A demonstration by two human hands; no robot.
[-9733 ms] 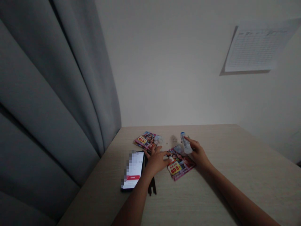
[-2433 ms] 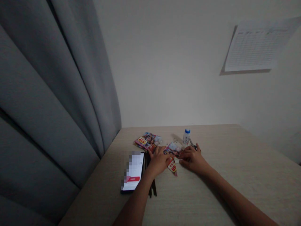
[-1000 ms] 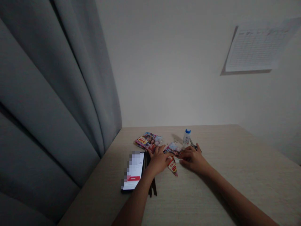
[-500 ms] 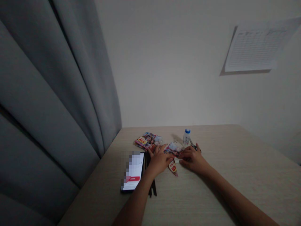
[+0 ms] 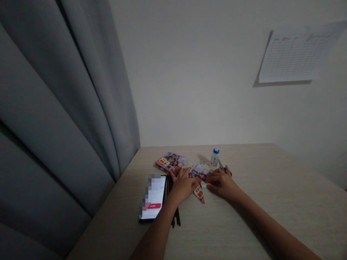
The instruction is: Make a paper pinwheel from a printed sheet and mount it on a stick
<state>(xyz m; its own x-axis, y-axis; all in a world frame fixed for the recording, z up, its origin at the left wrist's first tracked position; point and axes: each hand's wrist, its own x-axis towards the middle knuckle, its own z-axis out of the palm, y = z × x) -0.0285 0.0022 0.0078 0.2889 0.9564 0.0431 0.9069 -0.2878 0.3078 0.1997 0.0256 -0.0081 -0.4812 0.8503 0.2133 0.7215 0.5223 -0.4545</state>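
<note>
A colourful printed piece of paper (image 5: 199, 171) lies on the table between my hands. My left hand (image 5: 183, 186) rests on its left side with the fingers spread, index fingertip on the lower edge. My right hand (image 5: 222, 183) has its fingers closed at the paper's right corner; the exact grip is partly hidden. Below the paper a pointed printed piece (image 5: 199, 193) with a yellow and red price mark sticks out; whether it is joined to the paper above I cannot tell. Scissors (image 5: 221, 166) with dark handles lie just behind my right hand, partly covered by it.
A small clear bottle with a blue cap (image 5: 215, 159) stands behind the paper. More printed paper pieces (image 5: 170, 161) lie at the back left. A phone with a lit screen (image 5: 154, 198) and dark thin sticks (image 5: 178, 216) lie by my left forearm. A grey curtain (image 5: 81, 90) hangs left.
Hardly anything differs. Both hands stay at the paper, with only very slight shifts of the left fingers and the pointed printed piece.
</note>
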